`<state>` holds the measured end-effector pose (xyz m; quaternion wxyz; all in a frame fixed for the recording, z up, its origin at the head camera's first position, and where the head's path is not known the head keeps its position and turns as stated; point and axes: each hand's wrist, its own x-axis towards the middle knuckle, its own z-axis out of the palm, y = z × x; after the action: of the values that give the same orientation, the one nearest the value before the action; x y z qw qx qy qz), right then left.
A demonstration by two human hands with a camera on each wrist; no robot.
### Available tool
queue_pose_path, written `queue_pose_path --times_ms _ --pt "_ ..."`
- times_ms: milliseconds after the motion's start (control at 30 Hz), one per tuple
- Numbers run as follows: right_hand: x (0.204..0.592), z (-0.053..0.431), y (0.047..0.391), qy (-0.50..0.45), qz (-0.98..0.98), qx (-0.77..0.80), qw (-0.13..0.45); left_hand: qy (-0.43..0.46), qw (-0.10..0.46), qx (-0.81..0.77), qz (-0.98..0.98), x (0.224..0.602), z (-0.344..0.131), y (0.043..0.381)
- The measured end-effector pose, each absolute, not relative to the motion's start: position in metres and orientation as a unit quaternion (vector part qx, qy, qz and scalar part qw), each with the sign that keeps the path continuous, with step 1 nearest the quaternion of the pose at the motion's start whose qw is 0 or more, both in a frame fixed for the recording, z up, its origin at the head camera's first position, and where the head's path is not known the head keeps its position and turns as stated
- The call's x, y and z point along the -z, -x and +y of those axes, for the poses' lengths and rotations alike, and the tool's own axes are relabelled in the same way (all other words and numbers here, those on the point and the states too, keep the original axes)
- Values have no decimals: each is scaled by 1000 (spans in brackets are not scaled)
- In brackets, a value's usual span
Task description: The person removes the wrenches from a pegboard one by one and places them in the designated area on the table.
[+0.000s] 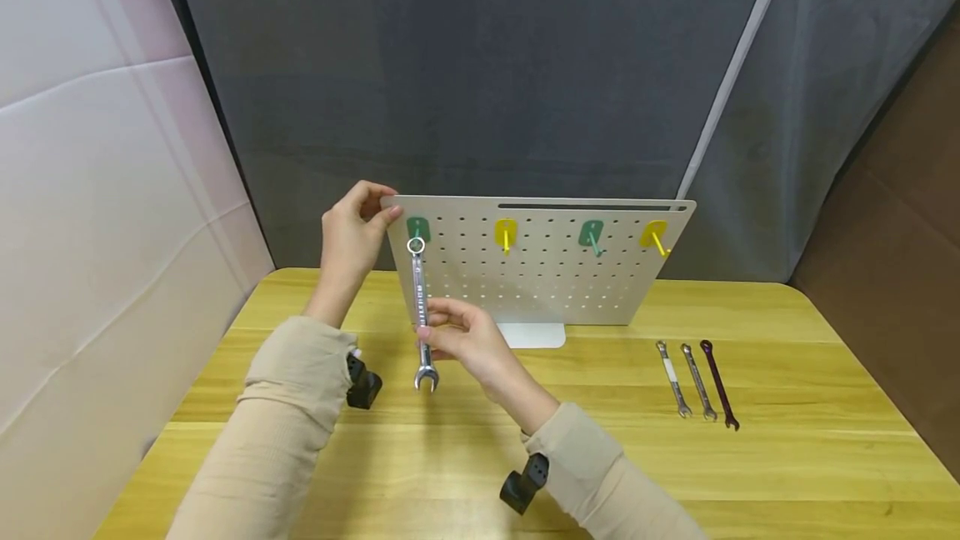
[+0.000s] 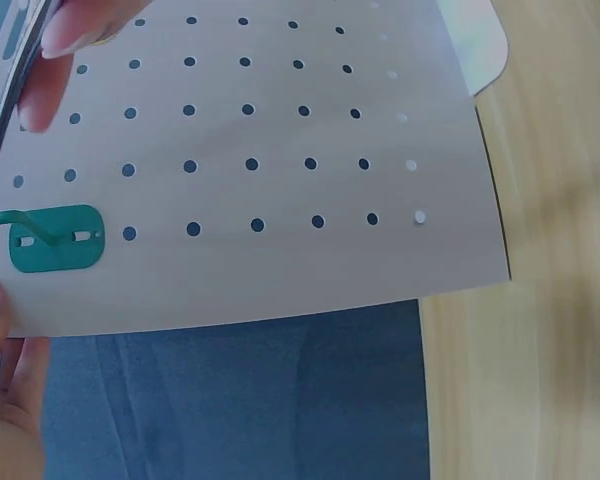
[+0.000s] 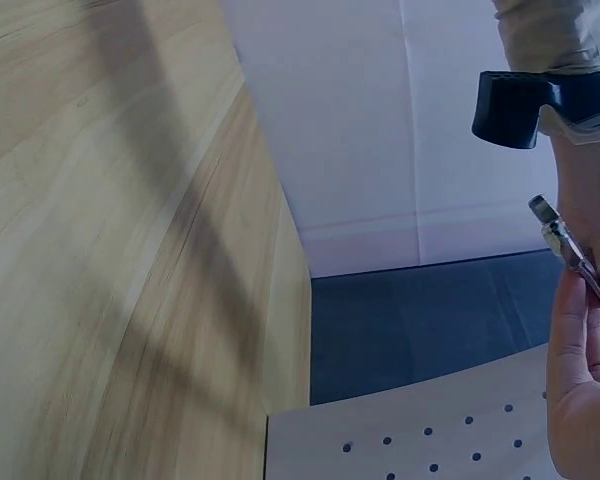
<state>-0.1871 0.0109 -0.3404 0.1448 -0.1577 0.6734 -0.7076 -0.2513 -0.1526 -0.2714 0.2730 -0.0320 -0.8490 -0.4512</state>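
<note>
A white pegboard [image 1: 540, 273] stands upright on the table, with a green hook [image 1: 417, 229] near its top left corner. My left hand [image 1: 352, 227] pinches that corner between thumb and fingers. Lower down, my right hand [image 1: 472, 344] holds a silver combination wrench [image 1: 421, 290] near its lower end, open jaw downward. The wrench's ring end meets the tip of the green hook [image 2: 55, 238] in the left wrist view; how far the hook passes through the ring cannot be told. In the right wrist view the wrench [image 3: 565, 245] shows between thumb and fingers.
Further right on the board are a yellow hook [image 1: 506, 233], a second green hook [image 1: 591, 235] and another yellow hook [image 1: 655, 235]. Three smaller wrenches lie on the wooden table [image 1: 600, 457] at the right, the rightmost a dark one [image 1: 720, 386]. A grey curtain [image 1: 480, 65] hangs behind.
</note>
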Motion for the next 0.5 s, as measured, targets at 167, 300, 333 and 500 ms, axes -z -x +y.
queue_pose_path --times_ms 167,300,333,500 --pt "340 15 187 153 680 704 137 27 268 450 -851 270 -151 251" --pt "340 21 187 146 679 707 132 18 264 448 -854 269 -150 251" --pt "341 23 187 146 678 708 130 16 264 448 -854 269 -150 251" --pt "343 39 190 144 673 715 123 11 264 448 -854 269 -149 250"
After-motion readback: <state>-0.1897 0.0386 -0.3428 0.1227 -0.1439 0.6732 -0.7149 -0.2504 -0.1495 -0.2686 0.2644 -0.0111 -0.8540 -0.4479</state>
